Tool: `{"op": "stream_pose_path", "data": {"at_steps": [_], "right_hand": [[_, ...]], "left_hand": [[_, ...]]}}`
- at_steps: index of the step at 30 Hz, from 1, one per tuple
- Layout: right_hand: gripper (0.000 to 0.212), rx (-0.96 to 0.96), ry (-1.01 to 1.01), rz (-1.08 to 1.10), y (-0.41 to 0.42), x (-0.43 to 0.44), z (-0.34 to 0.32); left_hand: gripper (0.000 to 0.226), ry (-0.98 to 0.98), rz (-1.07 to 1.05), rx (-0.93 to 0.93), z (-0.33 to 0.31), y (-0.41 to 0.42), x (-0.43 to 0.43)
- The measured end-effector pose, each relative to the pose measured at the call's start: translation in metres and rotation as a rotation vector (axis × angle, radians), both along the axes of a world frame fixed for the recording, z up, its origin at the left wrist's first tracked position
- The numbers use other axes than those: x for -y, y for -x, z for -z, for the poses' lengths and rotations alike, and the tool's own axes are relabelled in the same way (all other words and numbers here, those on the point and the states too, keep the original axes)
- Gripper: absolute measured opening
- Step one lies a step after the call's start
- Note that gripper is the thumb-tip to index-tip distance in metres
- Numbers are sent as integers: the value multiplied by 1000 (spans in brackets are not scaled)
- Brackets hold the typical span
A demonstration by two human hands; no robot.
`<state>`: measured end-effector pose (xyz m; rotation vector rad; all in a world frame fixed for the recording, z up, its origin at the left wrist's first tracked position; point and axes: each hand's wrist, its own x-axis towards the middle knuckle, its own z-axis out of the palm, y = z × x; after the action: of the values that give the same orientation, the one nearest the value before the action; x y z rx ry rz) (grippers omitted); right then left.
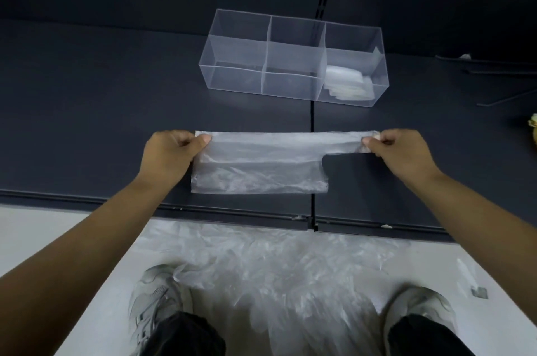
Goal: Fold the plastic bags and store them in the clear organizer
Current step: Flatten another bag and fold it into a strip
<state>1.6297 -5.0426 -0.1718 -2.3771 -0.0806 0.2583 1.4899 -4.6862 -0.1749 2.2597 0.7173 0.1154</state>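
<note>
Closest to me are my two grey sneakers [154, 306] on a pale floor [87, 239], with dark trouser legs above them. Between my feet and the bench spreads a loose heap of plastic bags [276, 274], thin, crinkled and see-through, reaching right up to the bench's front edge.

The bench [87, 123] is a flat dark grey surface with a black rail along its near edge and a narrow seam running away from me near the middle. Behind it rises a dark wall with a slotted upright strip.

Over the bench I am holding one plastic bag [261, 163] stretched out flat. My left hand [171, 152] is closed, thumb and fingers pinching the bag's upper left corner. My right hand [398, 149] is closed too, pinching the narrow handle end on the right. The bag's wider part lies between my hands and hangs toward me; I cannot tell whether its lower edge touches the bench.

Farther back, well apart from my hands, stands the clear organizer [290, 59] with three compartments in a row. The right compartment holds folded bags [348, 82], whitish and stacked; the middle and left ones look bare.

I can read no writing or brand anywhere.
</note>
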Motion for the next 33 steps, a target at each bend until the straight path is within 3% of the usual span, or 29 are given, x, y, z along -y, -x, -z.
{"op": "stream_pose_path", "data": {"at_steps": [5,8,13,16,19,23,26,29,33], "right_hand": [[39,10,106,-9,-3,-5,-2],[42,14,164,-25,-4,-6,-3],[40,6,234,-43,-6,-7,-2],[38,6,266,-49,-7,-8,-2],[38,-8,288,-51,-9,-8,-2],[36,-35,271,11,-6,-14,-10],[23,221,219,60,17,-34,-20],[24,427,151,-246,52,-78,-27],[45,232,110,-700,93,-146,-12]], "left_hand": [[32,265,-149,34,-7,23,9],[32,279,-127,-8,-7,52,20],[13,68,-35,-77,-3,69,27],[43,22,-64,-98,-5,69,28],[47,-224,-50,-62,-9,68,28],[34,-481,216,197,-13,51,44],[46,-491,504,77,-2,38,54],[70,-553,569,-92,15,36,50],[79,-604,562,-86,25,37,48]]}}
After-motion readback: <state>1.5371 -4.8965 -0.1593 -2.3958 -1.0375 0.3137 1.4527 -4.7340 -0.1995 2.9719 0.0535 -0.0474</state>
